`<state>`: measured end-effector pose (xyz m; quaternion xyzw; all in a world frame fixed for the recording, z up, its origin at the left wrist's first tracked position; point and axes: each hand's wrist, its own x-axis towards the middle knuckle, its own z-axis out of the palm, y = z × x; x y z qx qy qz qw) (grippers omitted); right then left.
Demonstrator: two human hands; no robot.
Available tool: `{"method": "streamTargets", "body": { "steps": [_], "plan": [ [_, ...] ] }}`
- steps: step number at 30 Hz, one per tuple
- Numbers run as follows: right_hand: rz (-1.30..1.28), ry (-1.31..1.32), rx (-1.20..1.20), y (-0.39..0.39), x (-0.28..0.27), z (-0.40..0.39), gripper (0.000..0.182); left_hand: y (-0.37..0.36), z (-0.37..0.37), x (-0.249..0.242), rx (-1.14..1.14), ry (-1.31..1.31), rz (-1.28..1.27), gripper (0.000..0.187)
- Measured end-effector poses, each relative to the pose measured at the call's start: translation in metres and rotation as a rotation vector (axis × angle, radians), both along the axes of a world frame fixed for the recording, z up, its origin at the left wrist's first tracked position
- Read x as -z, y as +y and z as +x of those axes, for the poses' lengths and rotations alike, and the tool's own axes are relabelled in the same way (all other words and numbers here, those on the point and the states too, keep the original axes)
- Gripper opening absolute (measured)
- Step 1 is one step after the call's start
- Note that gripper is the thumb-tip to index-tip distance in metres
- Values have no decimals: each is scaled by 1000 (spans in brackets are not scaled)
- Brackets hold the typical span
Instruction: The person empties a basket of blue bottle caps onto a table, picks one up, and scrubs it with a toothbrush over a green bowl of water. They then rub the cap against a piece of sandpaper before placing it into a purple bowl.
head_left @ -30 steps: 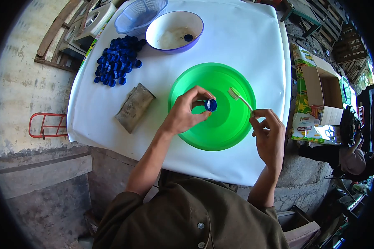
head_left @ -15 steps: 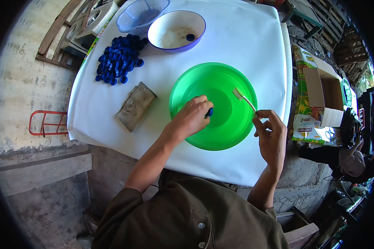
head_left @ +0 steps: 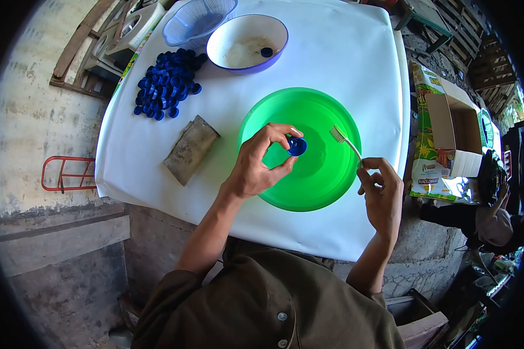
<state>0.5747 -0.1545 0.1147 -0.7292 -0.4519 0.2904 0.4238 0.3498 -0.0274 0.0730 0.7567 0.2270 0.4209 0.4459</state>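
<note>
Between the thumb and fingers of my left hand [head_left: 261, 160] is a blue bottle cap [head_left: 297, 146], its hollow side showing. The hand is over the left part of a round green basin [head_left: 308, 200], which looks to have water in it. Just past the basin's right rim, my right hand [head_left: 382, 195] pinches a toothbrush [head_left: 350, 143] by its handle end. The brush head points up and left over the basin, apart from the cap.
Many blue caps [head_left: 166, 84] lie piled at the table's left. Behind are a white-and-purple bowl [head_left: 247, 65] holding one cap and a translucent blue basket [head_left: 195, 23]. A folded grey-brown cloth [head_left: 191, 150] lies left of the basin. At right are an opened cardboard box [head_left: 454, 125] and a person [head_left: 489, 227].
My left hand has turned so that the blue cap's hollow side now faces up into view. The toothbrush in my right hand has shifted slightly right and down.
</note>
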Motion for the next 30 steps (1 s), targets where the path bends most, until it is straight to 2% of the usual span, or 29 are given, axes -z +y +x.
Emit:
{"method": "streamTargets", "body": {
  "steps": [4, 7, 10, 13, 16, 19, 22, 23, 26, 27, 30],
  "plan": [
    [-8, -4, -6, 0, 0, 0, 10, -1, -2, -8, -19, 69, 111, 38],
    [-1, 1, -5, 0, 0, 0, 10, -3, -1, -24, -124, 183, 329, 43],
    [-2, 5, -6, 0, -1, 0, 10, -3, 4, -30, -103, 327, 287, 45],
    [4, 3, -15, 0, -2, -2, 9, -3, 5, -29, 53, 756, 116, 44],
    [19, 3, -13, 0, -3, -2, 9, -1, 6, -43, 81, 774, 66, 37],
    [11, 6, -2, -3, -3, 1, 9, 0, 4, -59, -46, 512, 136, 32],
    [10, 9, 0, -4, -3, 0, 9, -7, 11, -52, -173, 470, 182, 29],
    [11, 5, -8, -4, -3, 0, 9, -6, 8, -35, -105, 744, 187, 31],
    [27, 5, -27, -1, -4, 1, 10, -10, 7, -34, -166, 635, 315, 28],
    [24, 13, -28, -2, -4, 0, 10, -9, 9, -49, -235, 510, 354, 26],
    [-20, 8, -30, 0, -5, -2, 10, -8, 4, -44, -202, 732, 274, 26]
  ]
}}
